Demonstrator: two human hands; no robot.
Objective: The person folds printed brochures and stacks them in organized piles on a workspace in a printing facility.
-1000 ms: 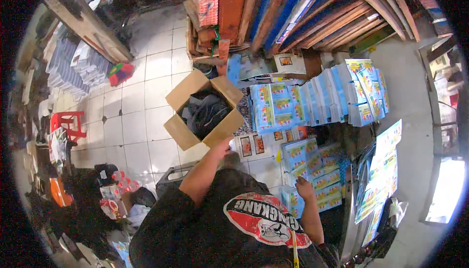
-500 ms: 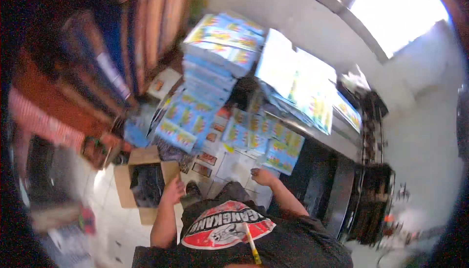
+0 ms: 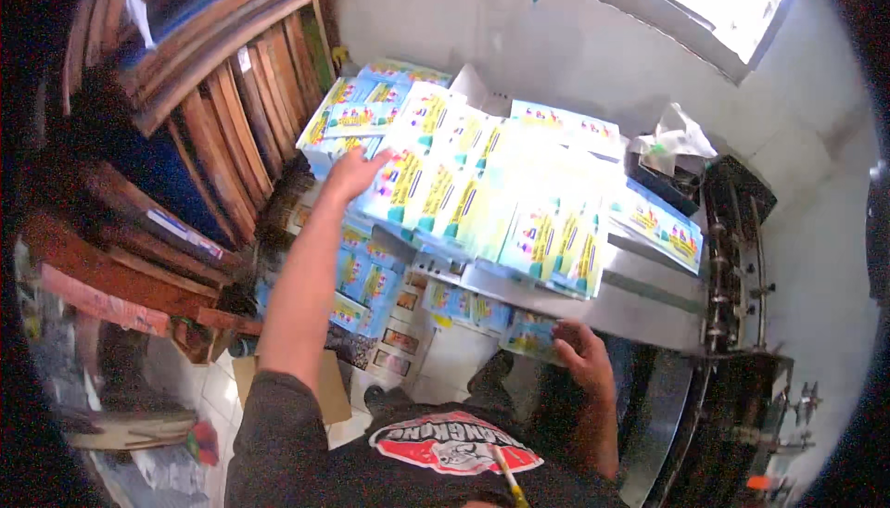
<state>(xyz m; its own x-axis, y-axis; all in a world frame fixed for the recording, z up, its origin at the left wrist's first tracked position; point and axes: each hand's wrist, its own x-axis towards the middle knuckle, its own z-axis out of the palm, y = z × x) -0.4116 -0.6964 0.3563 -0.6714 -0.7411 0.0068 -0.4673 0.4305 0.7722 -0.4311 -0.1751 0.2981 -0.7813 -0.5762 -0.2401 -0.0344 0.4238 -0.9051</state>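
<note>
My left hand [image 3: 355,174] reaches across to the left edge of a pile of printed sheets [image 3: 454,195], light blue and white with yellow and green print. Its fingers stretch out over that edge; whether the thumb goes under the paper does not show. The pile lies on a metal table [image 3: 640,293], part of it in glare. Closer to me, my right hand [image 3: 586,357] hangs past the table's front edge, empty, with loosely bent fingers apart. Beneath it are more printed sheets [image 3: 536,334] at a lower level.
Stacks of printed sheets [image 3: 357,91] stand behind my left hand, with others [image 3: 371,272] lower down. Wooden frames [image 3: 222,133] lean at the left. A cardboard box [image 3: 338,392] sits by my left arm. Dark machinery with rollers [image 3: 732,258] stands right, near a black bin [image 3: 667,179].
My left hand has risen from beside the cardboard box to the pile's left edge. My right hand has moved rightward and its fingers have opened. The view has shifted toward the table.
</note>
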